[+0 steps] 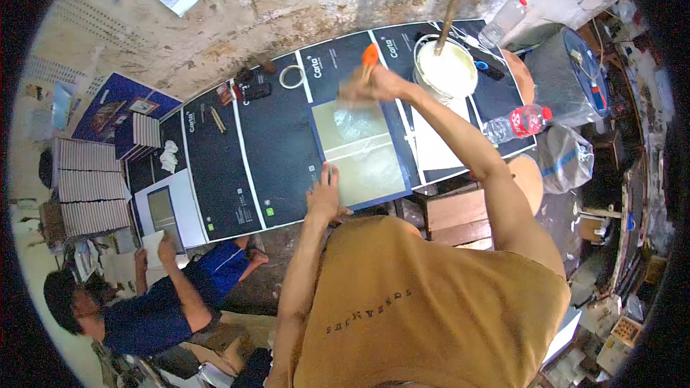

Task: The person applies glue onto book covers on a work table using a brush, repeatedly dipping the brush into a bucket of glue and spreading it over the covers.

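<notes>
A blue-edged cover sheet (366, 181) with pale grey-green boards lies on the black table covering (280, 165), and wet whitish streaks show on it. My right hand (377, 86) grips a brush with an orange handle (370, 55) over the sheet's far edge; the bristle end is blurred by motion. With fingers spread, my left hand (325, 194) rests at the sheet's near left edge and holds nothing. To the right of my right hand stands a bucket of white paste (447, 72), a wooden stick (453, 11) upright in it.
White paper (437, 140) lies below the bucket. Plastic bottles (528, 121) stand or lie at the right. A tape roll (292, 77) is near the wall. Stacked books (93, 187) are at the left. Another person (154, 320) sits lower left, holding a light sheet.
</notes>
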`<state>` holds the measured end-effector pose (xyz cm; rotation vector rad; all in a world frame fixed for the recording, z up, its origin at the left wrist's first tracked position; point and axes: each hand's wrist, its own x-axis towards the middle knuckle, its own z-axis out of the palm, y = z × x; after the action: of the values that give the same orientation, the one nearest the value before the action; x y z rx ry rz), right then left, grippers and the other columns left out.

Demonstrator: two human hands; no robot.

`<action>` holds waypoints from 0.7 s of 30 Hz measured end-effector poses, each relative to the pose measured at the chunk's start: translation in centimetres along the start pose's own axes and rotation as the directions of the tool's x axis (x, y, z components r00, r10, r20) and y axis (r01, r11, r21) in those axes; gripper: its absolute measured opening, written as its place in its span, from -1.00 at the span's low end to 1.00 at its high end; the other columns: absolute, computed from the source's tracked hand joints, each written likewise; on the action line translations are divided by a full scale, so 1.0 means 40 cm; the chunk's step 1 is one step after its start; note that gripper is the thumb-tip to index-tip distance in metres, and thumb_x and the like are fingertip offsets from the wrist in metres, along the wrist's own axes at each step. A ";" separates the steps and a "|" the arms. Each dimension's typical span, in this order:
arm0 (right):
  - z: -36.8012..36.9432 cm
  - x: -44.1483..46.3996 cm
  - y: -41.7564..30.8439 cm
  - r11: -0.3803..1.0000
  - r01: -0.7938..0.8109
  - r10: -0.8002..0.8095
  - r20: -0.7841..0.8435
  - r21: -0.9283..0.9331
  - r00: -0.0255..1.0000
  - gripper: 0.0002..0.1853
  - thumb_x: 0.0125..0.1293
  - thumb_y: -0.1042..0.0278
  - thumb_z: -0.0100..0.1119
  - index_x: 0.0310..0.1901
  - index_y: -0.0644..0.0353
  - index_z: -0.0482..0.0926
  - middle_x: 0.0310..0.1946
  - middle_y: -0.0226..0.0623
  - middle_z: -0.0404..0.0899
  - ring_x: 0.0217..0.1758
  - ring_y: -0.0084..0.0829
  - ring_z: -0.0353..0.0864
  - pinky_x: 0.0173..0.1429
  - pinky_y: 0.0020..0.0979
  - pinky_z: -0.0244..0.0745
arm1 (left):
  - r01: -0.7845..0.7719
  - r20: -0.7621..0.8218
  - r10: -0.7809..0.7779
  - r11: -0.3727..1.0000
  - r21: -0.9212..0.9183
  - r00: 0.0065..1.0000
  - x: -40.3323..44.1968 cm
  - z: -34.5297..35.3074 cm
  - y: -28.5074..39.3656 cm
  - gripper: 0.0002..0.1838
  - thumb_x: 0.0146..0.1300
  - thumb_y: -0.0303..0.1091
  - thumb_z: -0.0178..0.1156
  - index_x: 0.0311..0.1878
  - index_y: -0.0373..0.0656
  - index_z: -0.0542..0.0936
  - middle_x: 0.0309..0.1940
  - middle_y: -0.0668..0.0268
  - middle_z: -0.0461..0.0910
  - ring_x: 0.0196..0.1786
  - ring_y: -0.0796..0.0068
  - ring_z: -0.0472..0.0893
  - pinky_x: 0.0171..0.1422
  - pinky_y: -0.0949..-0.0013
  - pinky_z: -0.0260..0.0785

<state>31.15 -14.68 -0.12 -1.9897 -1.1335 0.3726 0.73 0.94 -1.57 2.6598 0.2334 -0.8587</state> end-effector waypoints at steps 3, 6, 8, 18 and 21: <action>0.035 0.066 0.096 0.988 0.024 0.006 0.193 -0.151 0.981 -0.67 0.18 0.01 0.41 -0.08 -0.05 0.75 -0.22 -0.21 0.75 -0.18 -0.15 0.72 -0.11 -0.20 0.58 | 0.005 0.011 -0.005 1.000 -0.011 1.000 -0.003 0.008 -0.006 0.42 -0.30 -0.12 0.71 0.61 -0.03 -0.05 0.65 0.22 -0.18 0.45 -0.12 0.32 0.42 -0.34 0.27; -0.026 0.152 0.079 0.867 0.052 -0.140 -0.144 -0.496 0.980 -0.72 0.14 0.13 0.37 -0.09 -0.14 0.78 -0.23 -0.18 0.75 -0.18 -0.12 0.74 -0.10 -0.13 0.60 | 0.019 0.008 -0.019 1.000 -0.024 1.000 0.005 0.010 -0.005 0.41 -0.30 -0.14 0.71 0.61 -0.01 -0.02 0.65 0.23 -0.15 0.44 -0.10 0.34 0.42 -0.36 0.27; 0.008 0.217 0.130 0.963 0.261 -0.267 -0.108 -0.068 0.958 -0.78 0.17 0.12 0.35 -0.16 -0.11 0.77 -0.33 -0.17 0.72 -0.25 -0.13 0.72 -0.15 -0.12 0.59 | 0.012 -0.017 -0.012 0.999 -0.052 1.000 0.009 0.025 -0.014 0.41 -0.31 -0.16 0.71 0.61 0.00 -0.02 0.65 0.24 -0.15 0.43 -0.11 0.35 0.42 -0.37 0.26; 0.132 0.328 -0.029 0.912 0.159 -0.142 0.071 -0.377 0.987 -0.57 0.13 -0.09 0.42 -0.31 0.19 0.69 -0.35 0.02 0.70 -0.24 -0.01 0.70 -0.17 -0.04 0.52 | -0.038 -0.048 0.033 0.993 -0.109 0.998 -0.005 0.030 -0.023 0.40 -0.28 -0.19 0.69 0.61 0.01 -0.04 0.66 0.23 -0.21 0.42 -0.15 0.35 0.40 -0.40 0.26; 0.159 0.294 -0.054 0.974 0.189 -0.158 0.219 -0.126 0.963 -0.54 0.17 -0.10 0.41 -0.15 0.18 0.72 -0.26 -0.01 0.73 -0.17 -0.04 0.73 -0.07 -0.07 0.55 | -0.033 -0.033 0.029 0.993 -0.113 0.999 -0.008 0.024 -0.024 0.41 -0.28 -0.18 0.69 0.62 0.01 -0.06 0.66 0.23 -0.22 0.43 -0.14 0.33 0.40 -0.40 0.25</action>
<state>32.69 -1.24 -1.04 -1.9910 -1.4948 0.4234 -0.28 1.47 -2.37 2.5662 0.2407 -0.7713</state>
